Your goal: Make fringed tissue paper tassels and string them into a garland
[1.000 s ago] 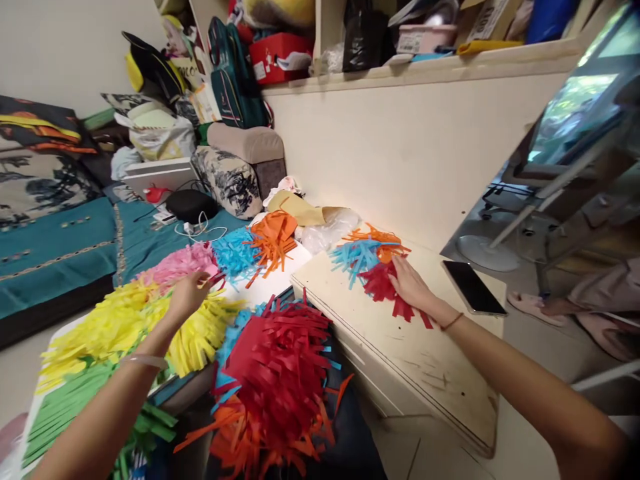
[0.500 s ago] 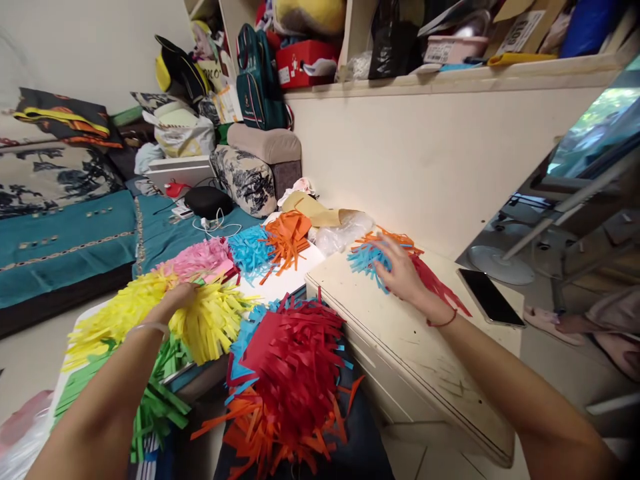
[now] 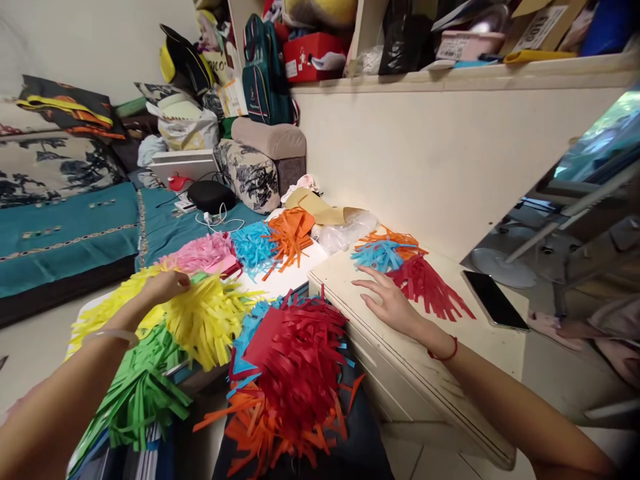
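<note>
My left hand [image 3: 170, 285] is closed at the upper edge of a bunch of yellow fringed paper [image 3: 203, 327], its fingertips partly hidden. Green fringed paper [image 3: 143, 400] hangs below it, and a pink fringed bunch [image 3: 200, 252] lies just beyond. Fingers spread, my right hand [image 3: 387, 300] hovers over the cream cabinet top, holding nothing. Close by on that top are a blue fringed piece [image 3: 377, 255], an orange one [image 3: 400, 240] and a red one [image 3: 433, 287]. Across my lap rests a large red bunch [image 3: 300, 360] with blue and orange strips [image 3: 265, 427] around it.
A black phone [image 3: 494, 299] lies on the right end of the cream cabinet [image 3: 370, 313]. Blue [image 3: 254, 245] and orange fringed bunches [image 3: 290, 232] lie at the back of the white surface, near a clear plastic bag [image 3: 345, 230]. A teal-covered sofa [image 3: 70, 233] stands left.
My right hand has drawn back toward me from the blue and orange fringes, uncovering the red one. My left hand has shifted slightly left and up; more green fringe shows.
</note>
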Demonstrator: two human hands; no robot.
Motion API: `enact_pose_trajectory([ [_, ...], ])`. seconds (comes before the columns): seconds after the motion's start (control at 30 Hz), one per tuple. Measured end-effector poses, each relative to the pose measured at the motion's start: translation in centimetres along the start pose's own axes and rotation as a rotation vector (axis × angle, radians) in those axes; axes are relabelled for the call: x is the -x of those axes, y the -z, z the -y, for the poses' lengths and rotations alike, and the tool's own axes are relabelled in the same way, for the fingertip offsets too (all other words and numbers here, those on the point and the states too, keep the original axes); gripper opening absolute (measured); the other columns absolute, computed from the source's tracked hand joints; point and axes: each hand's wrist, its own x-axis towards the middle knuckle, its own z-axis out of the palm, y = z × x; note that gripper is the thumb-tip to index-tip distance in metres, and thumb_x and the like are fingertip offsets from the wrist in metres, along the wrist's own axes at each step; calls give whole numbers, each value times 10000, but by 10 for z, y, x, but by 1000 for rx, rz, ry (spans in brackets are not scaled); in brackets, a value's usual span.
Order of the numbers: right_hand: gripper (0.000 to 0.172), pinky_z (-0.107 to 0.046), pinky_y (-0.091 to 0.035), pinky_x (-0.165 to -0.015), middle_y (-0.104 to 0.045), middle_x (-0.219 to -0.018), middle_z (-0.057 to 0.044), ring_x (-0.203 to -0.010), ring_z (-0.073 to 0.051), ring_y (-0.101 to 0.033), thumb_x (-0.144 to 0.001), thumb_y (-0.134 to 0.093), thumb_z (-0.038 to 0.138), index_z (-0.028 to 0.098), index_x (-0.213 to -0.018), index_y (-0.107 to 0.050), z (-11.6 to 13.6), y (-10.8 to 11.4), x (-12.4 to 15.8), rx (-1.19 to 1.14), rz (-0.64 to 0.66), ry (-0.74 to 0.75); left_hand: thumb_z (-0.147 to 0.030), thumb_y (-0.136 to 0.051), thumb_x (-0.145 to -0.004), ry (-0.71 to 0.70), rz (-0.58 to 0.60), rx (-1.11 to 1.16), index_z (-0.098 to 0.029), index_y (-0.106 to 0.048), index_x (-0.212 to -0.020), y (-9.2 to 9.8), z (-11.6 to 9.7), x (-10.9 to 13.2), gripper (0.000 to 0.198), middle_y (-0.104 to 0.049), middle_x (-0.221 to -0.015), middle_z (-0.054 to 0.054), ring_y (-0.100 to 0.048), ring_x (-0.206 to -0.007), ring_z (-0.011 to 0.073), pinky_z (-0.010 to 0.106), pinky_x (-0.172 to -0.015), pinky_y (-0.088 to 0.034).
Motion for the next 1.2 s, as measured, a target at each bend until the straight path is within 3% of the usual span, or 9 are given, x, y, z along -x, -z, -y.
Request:
enact_pose_trajectory([
  [0.13, 286, -479, -413, -1057, -490, -1379, -147, -1283, -251, -478, -902, -472, 185, 193, -1140, -632, 2, -1, 4, -54, -27, -21, -291, -561, -769, -39, -295, -229, -166, -656, -632, 36, -17, 18, 208, -723, -906, 98, -582, -932, 247, 319, -788, -373],
  [0.23, 261, -476, -422, -1047, -521, -1344, -144, -1255, -248, -506, -899, -485, 189, 197, -1105, -645, 8, 1, -2, -113, -99, -22, -342, -460, -883, -176, -535, -438, -178, -633, -669, 62, -43, 32, 320, -697, -818, 91, -573, -893, 229, 316, -800, -371],
  [0.37, 225, -456, -446, -1018, -592, -1248, -119, -1195, -233, -549, -895, -497, 180, 210, -1046, -661, 34, 7, -22, -221, -269, 34, -331, -433, -903, -202, -481, -442, -184, -604, -713, 78, -93, 37, 295, -600, -689, 30, -488, -621, 148, 229, -569, -315],
  [0.47, 210, -435, -467, -987, -633, -1172, -97, -1137, -216, -579, -888, -503, 160, 220, -1009, -664, 64, 15, -38, -278, -373, 122, -288, -449, -878, -194, -478, -229, -178, -583, -739, 76, -137, 34, 222, -587, -716, 15, -489, -615, 123, 210, -569, -326],
  [0.63, 243, -344, -519, -899, -668, -1070, -76, -1016, -156, -618, -884, -469, 95, 202, -1010, -647, 115, 24, -58, -306, -463, 357, -313, -523, -808, -213, -307, 193, -188, -516, -704, 65, -210, 27, 162, -492, -563, -36, -433, -510, 101, 216, -531, -317],
  [0.77, 296, -343, -473, -987, -632, -1189, -106, -1173, -171, -548, -902, -429, 103, 151, -1141, -597, 123, 25, -59, -68, -235, 520, -357, -599, -752, -273, 8, 723, -191, -473, -682, 54, -255, 20, 220, -453, -531, -49, -408, -475, 91, 208, -475, -283],
  [0.87, 264, -381, -529, -824, -681, -1050, -136, -998, -237, -632, -893, -469, 119, 122, -1120, -605, 105, 37, -46, 262, -35, 244, -357, -636, -738, -186, 224, 1060, -202, -441, -744, 45, -275, 15, 249, -443, -520, -70, -407, -436, 80, 182, -433, -259],
  [0.97, 142, -364, -504, -621, -684, -742, -130, -712, -249, -645, -878, -523, 128, 112, -926, -656, 92, 58, -30, 504, 74, -139, -308, -660, -729, -121, 271, 1229, -217, -405, -793, 36, -289, 16, 278, -451, -530, -90, -408, -414, 68, 159, -417, -256],
  [1.2, 218, -304, -486, -780, -641, -921, -62, -855, -173, -602, -883, -605, 338, 156, -999, -578, 120, 63, -24, -97, -103, 91, -271, -659, -737, -179, 372, 1436, -193, -502, -838, 33, -317, 25, 202, -525, -579, -58, -496, -466, 77, 159, -432, -325],
])
